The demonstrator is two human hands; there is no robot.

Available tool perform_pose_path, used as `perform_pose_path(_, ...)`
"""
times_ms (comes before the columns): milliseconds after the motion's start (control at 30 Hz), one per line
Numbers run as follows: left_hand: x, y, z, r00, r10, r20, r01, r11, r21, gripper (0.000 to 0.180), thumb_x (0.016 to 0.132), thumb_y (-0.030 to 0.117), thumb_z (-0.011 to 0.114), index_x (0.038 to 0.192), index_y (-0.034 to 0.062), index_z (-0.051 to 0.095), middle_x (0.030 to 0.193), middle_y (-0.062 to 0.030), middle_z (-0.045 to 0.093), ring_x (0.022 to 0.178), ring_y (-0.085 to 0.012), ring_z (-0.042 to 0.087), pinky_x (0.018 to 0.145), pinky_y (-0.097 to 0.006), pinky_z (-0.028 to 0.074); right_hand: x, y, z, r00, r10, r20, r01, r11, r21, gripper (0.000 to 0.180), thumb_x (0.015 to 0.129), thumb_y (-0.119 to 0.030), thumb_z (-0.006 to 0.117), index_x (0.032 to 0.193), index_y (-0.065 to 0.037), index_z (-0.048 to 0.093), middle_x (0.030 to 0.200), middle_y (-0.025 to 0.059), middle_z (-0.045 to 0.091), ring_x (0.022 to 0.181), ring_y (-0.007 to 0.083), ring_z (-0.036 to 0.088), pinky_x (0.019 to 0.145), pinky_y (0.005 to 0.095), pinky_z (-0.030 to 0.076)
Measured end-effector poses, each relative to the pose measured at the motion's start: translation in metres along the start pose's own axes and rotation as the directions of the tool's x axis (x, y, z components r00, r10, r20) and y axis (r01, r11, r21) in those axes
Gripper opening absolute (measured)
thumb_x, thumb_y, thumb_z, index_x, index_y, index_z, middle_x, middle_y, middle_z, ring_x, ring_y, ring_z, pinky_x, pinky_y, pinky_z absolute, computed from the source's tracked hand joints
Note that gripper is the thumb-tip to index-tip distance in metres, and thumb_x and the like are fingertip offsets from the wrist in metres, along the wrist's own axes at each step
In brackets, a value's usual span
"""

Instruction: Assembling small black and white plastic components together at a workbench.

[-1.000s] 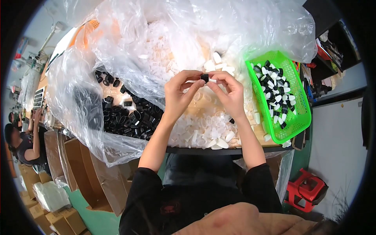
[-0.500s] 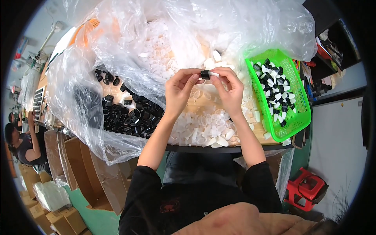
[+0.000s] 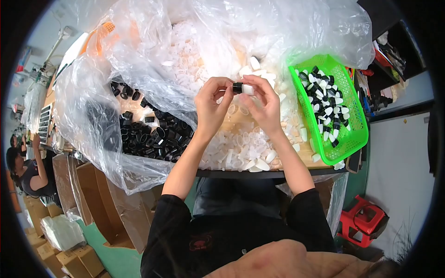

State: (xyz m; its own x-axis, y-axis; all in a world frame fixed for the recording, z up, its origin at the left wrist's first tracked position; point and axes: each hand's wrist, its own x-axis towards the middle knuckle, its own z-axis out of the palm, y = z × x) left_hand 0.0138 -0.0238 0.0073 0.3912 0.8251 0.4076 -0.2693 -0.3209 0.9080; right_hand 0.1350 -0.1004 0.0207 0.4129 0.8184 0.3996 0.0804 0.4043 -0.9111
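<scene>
Above the middle of the table, my left hand (image 3: 213, 99) pinches a short black plastic ring (image 3: 237, 88) between thumb and fingers. My right hand (image 3: 262, 103) has its fingers closed about a white rounded plastic piece (image 3: 248, 90), with the thumb a little blurred. The two parts meet end to end, and the fingers partly cover them; how deep the white one sits in the black cannot be seen. Below the hands lies a heap of translucent rings and white pieces (image 3: 245, 147). Left of my left forearm is a pile of black rings (image 3: 160, 139).
A green basket (image 3: 358, 116) on the right holds several black-and-white joined pieces. Clear plastic sheeting (image 3: 273, 28) covers the far side and the left. Cardboard boxes (image 3: 99, 199) stand below on the left, a red stool (image 3: 364, 220) on the right. Another person (image 3: 37, 171) is at far left.
My right hand has turned the white piece so its broad face shows, and its fingers have shifted. Both hands have moved slightly left; the black ring stays in my left hand.
</scene>
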Motion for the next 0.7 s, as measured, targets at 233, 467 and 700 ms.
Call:
perform_pose_path(233,0.007,-0.003,-0.013,0.994,-0.100,-0.031,0.096,0.989,-0.115,0.006,0.097,0.004,0.052,0.097,-0.0018,0.054,0.093,-0.0077,0.062,0.081,-0.0136,0.063,0.077,-0.027,0.052,0.005,0.011,-0.021,0.980,0.197,-0.012,-0.196,0.978,0.071,0.019,0.089,-0.003,0.064,0.106,0.003,0.061,0.098,0.0075,0.066,0.085,0.0123,0.062,0.079,0.0256,0.050)
perform_pose_path(467,0.000,-0.004,-0.006,0.976,-0.203,0.081,0.215,0.961,-0.172,0.013,0.100,0.010,0.051,0.098,-0.0012,0.055,0.087,-0.0058,0.063,0.079,-0.0136,0.063,0.075,-0.027,0.051,0.009,0.004,-0.011,0.988,0.149,-0.027,-0.143,0.975,0.168,0.028,0.088,-0.006,0.066,0.114,0.002,0.060,0.095,0.0045,0.065,0.085,0.0104,0.060,0.083,0.0248,0.048)
perform_pose_path(700,0.002,0.006,-0.002,0.925,-0.300,0.235,0.352,0.908,-0.226,0.011,0.097,0.008,0.055,0.099,-0.0023,0.056,0.090,-0.0052,0.062,0.079,-0.0128,0.062,0.075,-0.026,0.052,0.008,0.002,-0.017,0.932,0.353,0.086,-0.363,0.913,0.185,0.031,0.083,-0.005,0.071,0.112,0.001,0.060,0.101,0.0048,0.065,0.094,0.0101,0.061,0.083,0.0239,0.049)
